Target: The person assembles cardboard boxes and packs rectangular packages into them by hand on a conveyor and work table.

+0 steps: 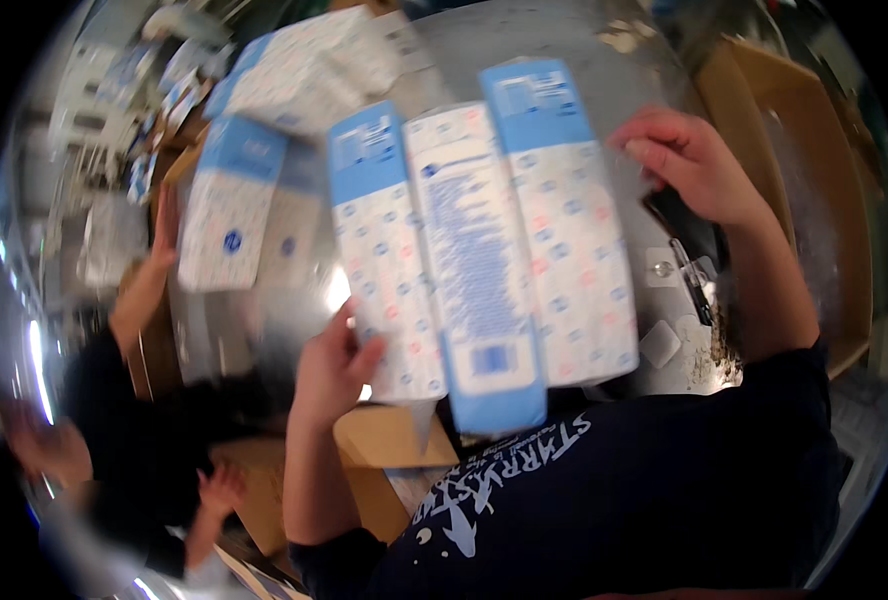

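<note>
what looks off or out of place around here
The metal table has a dark, blotchy patch at its near right; dirt or wear, I can't tell. Pale scraps lie loose at the far side. The middle blue-and-white pack has its blue end nearest the person, opposite to the right pack beside it.

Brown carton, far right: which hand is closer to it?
Right. The right hand is just left of the brown carton; the left hand is farther off, at the lower left edge of the white-and-blue packaging.
</note>
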